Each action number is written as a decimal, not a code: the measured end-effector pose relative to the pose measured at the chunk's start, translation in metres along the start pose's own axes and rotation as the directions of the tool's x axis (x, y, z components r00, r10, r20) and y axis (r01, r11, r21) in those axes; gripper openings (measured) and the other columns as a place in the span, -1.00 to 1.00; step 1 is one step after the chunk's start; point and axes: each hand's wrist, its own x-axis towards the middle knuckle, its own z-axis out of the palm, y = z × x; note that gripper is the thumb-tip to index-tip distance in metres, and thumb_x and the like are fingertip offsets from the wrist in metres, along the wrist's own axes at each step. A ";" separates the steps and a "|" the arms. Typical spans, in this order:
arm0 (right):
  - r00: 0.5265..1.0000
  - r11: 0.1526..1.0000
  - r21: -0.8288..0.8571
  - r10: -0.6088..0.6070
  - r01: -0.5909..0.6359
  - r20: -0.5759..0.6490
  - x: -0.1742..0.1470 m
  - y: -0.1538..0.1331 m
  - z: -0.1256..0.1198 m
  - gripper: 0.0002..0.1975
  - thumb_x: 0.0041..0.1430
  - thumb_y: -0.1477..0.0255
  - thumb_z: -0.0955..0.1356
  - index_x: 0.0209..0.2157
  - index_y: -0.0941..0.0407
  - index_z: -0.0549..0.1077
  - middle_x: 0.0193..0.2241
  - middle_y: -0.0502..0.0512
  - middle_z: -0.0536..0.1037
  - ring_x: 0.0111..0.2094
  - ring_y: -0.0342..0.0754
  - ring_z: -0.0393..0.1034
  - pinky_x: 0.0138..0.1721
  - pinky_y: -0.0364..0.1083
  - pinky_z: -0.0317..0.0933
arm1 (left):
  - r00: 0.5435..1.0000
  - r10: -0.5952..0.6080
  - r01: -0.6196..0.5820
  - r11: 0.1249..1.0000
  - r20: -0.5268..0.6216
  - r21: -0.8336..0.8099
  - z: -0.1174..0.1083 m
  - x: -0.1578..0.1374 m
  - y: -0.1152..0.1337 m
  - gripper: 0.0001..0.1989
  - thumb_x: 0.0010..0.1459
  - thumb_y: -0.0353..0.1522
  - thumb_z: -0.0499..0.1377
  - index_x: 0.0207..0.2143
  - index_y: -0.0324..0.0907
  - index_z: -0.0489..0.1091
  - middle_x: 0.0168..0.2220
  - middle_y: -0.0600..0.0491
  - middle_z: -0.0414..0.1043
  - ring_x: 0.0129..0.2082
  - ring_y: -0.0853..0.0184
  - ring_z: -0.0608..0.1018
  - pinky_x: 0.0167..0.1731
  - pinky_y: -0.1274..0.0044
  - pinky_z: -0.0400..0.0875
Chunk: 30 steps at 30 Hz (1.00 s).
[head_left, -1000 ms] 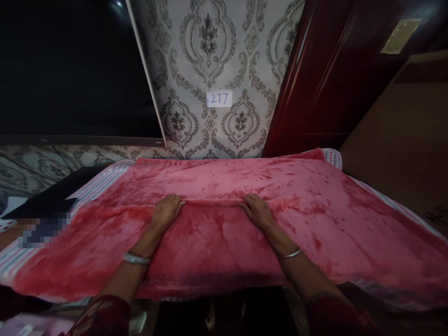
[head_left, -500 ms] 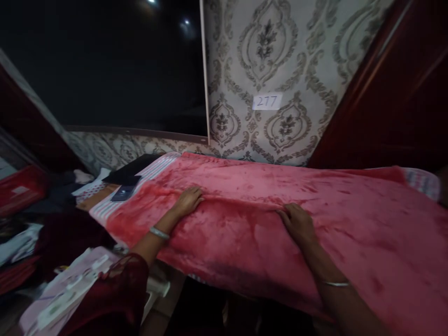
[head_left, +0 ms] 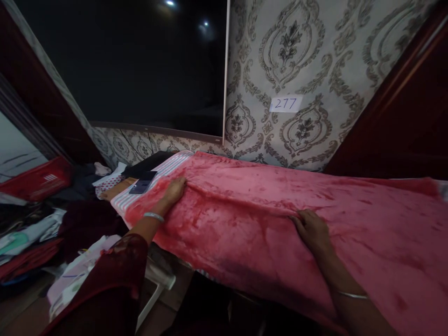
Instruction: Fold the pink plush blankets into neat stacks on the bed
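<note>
The red blanket (head_left: pixel 245 242) lies across a flat place by the wall (head_left: pixel 245 37), on top of a striped cloth (head_left: pixel 173 163). Its front edge hangs down a bit near the person. The left hand (head_left: pixel 176 190) has its fingers curled on one end of a long fold. The right hand (head_left: pixel 313 231) pinches the same fold farther along, with the thumb in front and the fingers on top. The fold looks a bit loose and wavy between them.

If one hand pulls harder than the other, the fold could go crooked. The blanket looks soft and fuzzy, so it could slip out of the fingers and bunch up. A big tug could drag the striped cloth along too, because it is right under the blanket.

A dark phone (head_left: pixel 143 183) lies on the striped cloth, near the left hand. If that cloth slides, or the arm bumps it, the phone could fall. The hanging front edge is heavy too, I think, and it could pull more blanket down if both hands let go.
</note>
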 end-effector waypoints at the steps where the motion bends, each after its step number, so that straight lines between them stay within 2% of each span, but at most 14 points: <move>1: 1.000 1.000 -0.004 0.016 -0.016 0.008 0.000 0.000 0.001 -0.48 0.45 0.04 0.13 -0.44 0.06 0.38 -0.47 0.11 0.43 -0.38 0.03 0.33 -0.34 -0.04 0.14 | 0.999 -0.020 0.020 1.000 -0.029 -0.005 -0.001 -0.001 0.001 -0.72 0.30 -0.45 -0.05 -0.14 -0.18 0.45 -0.10 -0.13 0.54 -0.05 0.18 0.56 0.01 0.38 0.41; 4: 1.000 1.000 0.005 0.025 -0.025 -0.007 -0.001 -0.001 0.000 -0.51 0.45 0.06 0.14 -0.44 0.06 0.37 -0.47 0.11 0.43 -0.37 0.04 0.32 -0.33 -0.04 0.14 | 0.993 -0.063 0.061 0.998 -0.100 -0.022 -0.008 -0.006 0.003 -0.70 0.31 -0.44 -0.08 -0.07 -0.19 0.41 -0.04 -0.13 0.52 0.02 0.18 0.53 0.03 0.39 0.40; 9: 0.994 0.999 0.047 0.007 -0.001 -0.109 0.000 -0.004 -0.006 -0.62 0.43 0.15 0.20 -0.39 0.07 0.38 -0.44 0.10 0.43 -0.36 0.02 0.31 -0.31 -0.04 0.17 | 0.983 -0.095 0.094 0.995 -0.159 -0.012 -0.029 -0.013 0.008 -0.71 0.30 -0.42 -0.07 -0.06 -0.17 0.39 -0.06 -0.14 0.51 0.01 0.14 0.53 -0.04 0.36 0.41; 18: 0.974 0.996 0.049 0.085 -0.076 -0.211 0.008 -0.004 -0.022 -0.70 0.37 0.20 0.24 -0.37 0.06 0.41 -0.42 0.13 0.47 -0.33 0.06 0.35 -0.26 -0.02 0.22 | 0.977 0.130 -0.095 0.975 -0.169 0.200 -0.084 -0.020 0.022 -0.71 0.27 -0.46 -0.08 -0.14 -0.19 0.41 -0.17 -0.18 0.49 -0.13 0.11 0.56 -0.17 0.34 0.40; 21: 0.975 0.994 0.072 0.098 -0.085 -0.198 0.017 -0.002 -0.040 -0.70 0.35 0.19 0.25 -0.37 0.06 0.42 -0.40 0.14 0.49 -0.31 0.06 0.37 -0.26 -0.01 0.23 | 0.967 0.194 -0.151 0.959 -0.164 0.242 -0.099 -0.027 0.021 -0.76 0.31 -0.31 -0.02 -0.18 -0.17 0.41 -0.20 -0.14 0.48 -0.16 0.13 0.56 -0.22 0.39 0.39; 25: 0.985 0.998 0.050 0.053 -0.046 -0.162 0.029 0.001 -0.076 -0.64 0.35 0.12 0.23 -0.38 0.06 0.43 -0.42 0.14 0.49 -0.34 0.06 0.38 -0.29 -0.02 0.23 | 0.953 0.286 -0.242 0.919 -0.103 0.311 -0.118 -0.040 0.020 -0.62 0.29 -0.05 0.01 -0.30 -0.16 0.40 -0.27 -0.11 0.46 -0.24 0.15 0.56 -0.32 0.42 0.36; 30: 0.991 1.000 -0.003 0.022 -0.023 -0.128 0.033 -0.004 -0.127 -0.53 0.36 0.02 0.18 -0.40 0.06 0.43 -0.45 0.13 0.46 -0.38 0.04 0.36 -0.33 -0.02 0.21 | 0.939 0.334 -0.292 0.900 -0.081 0.324 -0.148 -0.057 0.025 -0.53 0.32 0.00 -0.04 -0.44 -0.13 0.34 -0.35 -0.05 0.39 -0.30 0.22 0.53 -0.34 0.45 0.34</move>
